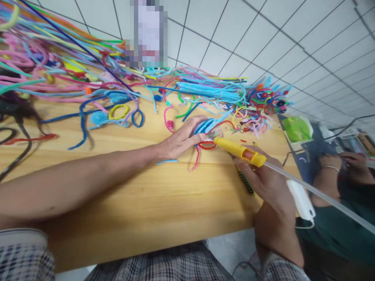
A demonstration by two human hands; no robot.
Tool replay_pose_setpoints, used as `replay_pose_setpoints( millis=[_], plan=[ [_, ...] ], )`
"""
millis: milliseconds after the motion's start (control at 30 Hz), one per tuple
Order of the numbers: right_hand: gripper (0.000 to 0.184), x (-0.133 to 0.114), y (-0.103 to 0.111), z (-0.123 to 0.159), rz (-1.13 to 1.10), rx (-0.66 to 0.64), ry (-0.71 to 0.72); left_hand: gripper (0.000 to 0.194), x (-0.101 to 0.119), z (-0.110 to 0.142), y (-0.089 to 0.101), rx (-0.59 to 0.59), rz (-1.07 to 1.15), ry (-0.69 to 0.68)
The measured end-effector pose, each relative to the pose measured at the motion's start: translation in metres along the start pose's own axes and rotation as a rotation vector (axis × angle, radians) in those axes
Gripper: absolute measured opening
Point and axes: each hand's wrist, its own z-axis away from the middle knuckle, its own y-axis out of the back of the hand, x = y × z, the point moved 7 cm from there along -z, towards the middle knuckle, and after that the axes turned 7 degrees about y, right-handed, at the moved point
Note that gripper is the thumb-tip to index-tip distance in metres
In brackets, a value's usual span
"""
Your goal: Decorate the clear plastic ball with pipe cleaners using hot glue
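Observation:
My left hand [183, 136] is closed around a blue coiled pipe-cleaner piece [205, 125] above the wooden table. A red loop [207, 145] and a pink strand [195, 160] hang from this piece. My right hand [263, 179] grips a yellow glue gun [240, 151], with a long clear glue stick [316, 193] sticking out of its back end. The gun's nozzle points at the blue piece and is close to it; whether they touch I cannot tell.
Loose pipe cleaners [64, 43] pile up at the far left, and a light-blue bundle [209, 91] lies at the back. Colourful pipe-cleaner figures [269, 97] stand at the far right corner. A white device [301, 201] is at the right edge. Another person's hands [342, 162] are beyond it.

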Motion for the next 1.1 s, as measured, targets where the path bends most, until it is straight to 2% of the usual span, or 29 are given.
replay_pose_setpoints(
  millis=[267,767,1100],
  plan=[
    [0.024,0.002,-0.005,0.0,-0.025,0.015,-0.056,0.061,0.004,0.0,0.0,-0.006,-0.019,-0.051],
    [0.021,0.004,-0.01,0.005,-0.016,0.023,-0.088,0.063,-0.005,-0.002,-0.002,0.009,0.003,-0.03],
    [0.022,0.005,-0.012,0.007,-0.058,0.034,-0.12,0.06,-0.002,0.0,-0.002,0.006,-0.006,-0.052]
  ],
)
